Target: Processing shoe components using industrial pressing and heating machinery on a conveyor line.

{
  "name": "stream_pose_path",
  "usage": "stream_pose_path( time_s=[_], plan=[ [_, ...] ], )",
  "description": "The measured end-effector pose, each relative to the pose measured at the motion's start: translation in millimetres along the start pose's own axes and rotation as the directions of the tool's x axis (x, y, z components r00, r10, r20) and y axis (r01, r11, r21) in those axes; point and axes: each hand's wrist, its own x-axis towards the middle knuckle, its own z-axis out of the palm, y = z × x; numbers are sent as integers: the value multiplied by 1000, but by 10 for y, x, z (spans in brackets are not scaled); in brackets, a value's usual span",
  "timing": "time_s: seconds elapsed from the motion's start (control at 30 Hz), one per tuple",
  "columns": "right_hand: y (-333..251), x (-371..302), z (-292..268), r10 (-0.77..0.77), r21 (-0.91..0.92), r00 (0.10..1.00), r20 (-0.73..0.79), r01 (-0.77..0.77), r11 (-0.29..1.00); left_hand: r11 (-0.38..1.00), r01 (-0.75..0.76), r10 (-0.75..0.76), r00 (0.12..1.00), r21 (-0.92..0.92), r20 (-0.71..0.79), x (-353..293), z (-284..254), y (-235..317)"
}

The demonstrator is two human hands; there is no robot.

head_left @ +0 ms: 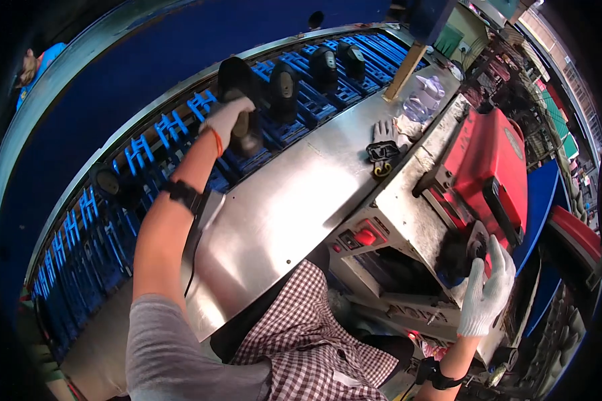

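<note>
Near edge: steel tabletop [281, 220] is stretching ahead of checked apron [308, 314]. R hand [489, 294], white-gloved, is reaching to red machine [491, 160], fingers partly spread by dark piece [476, 240] at its front; can't tell if gripping. Farther, L hand [231, 117], also gloved, is curling fingers nearly closed round blk shoe [237, 75] over blue rack [172, 127]; other dark shoes [284, 90] are sitting beyond.

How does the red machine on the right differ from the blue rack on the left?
The red machine is a bulky block with smooth panels; the blue rack is long, with rows of bars. The red machine has one dark piece at its front; the blue rack carries several dark shoe-shaped pieces. Both have a gloved hand at them: right hand and left hand respectively.
</note>
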Motion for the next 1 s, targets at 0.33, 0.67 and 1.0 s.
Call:
stream_pose_path(
  time_s=[0.33,0.67,1.0],
  plan=[
    [-19,24,190,180,216,983,24,-181,960,706,38,64,991,707,-116,479,-419,-411],
    [201,-52,138,197,300,980,15,-192,935,537,599,491,350,594,-798,-658,-2121,-345],
    [57,7,269,133,354,985,-113,-85,931,980,-71,-38,849,-185,-526,-631,-4013,-1441]
  ],
)
